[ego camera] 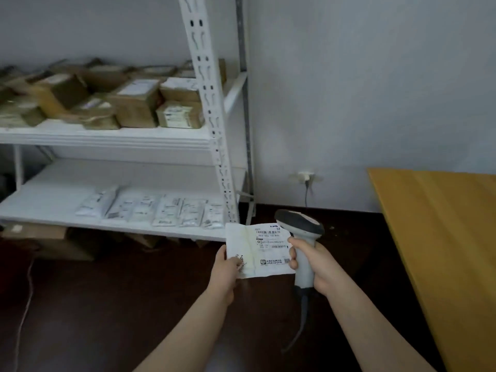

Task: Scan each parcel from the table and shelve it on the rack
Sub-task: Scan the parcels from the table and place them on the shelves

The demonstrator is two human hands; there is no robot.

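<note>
My left hand (226,267) pinches the lower left corner of a flat white parcel (252,253), its barcode label facing up. My right hand (316,264) grips the handle of a grey and white barcode scanner (302,229), whose dark head hangs over the parcel's right edge. Both are held above the dark floor, just in front of the white rack (214,130). The rack's lower shelf (53,194) carries a row of flat white parcels (166,208). Its upper shelf holds several brown cardboard boxes (134,103).
The yellow table (442,237) fills the right side, its near corner by the wall. A wall socket (306,177) with a plugged cable sits between rack and table. The scanner's cable (299,326) hangs down. Cardboard boxes (48,240) lie under the rack, and a thin cord (26,304) runs over the floor.
</note>
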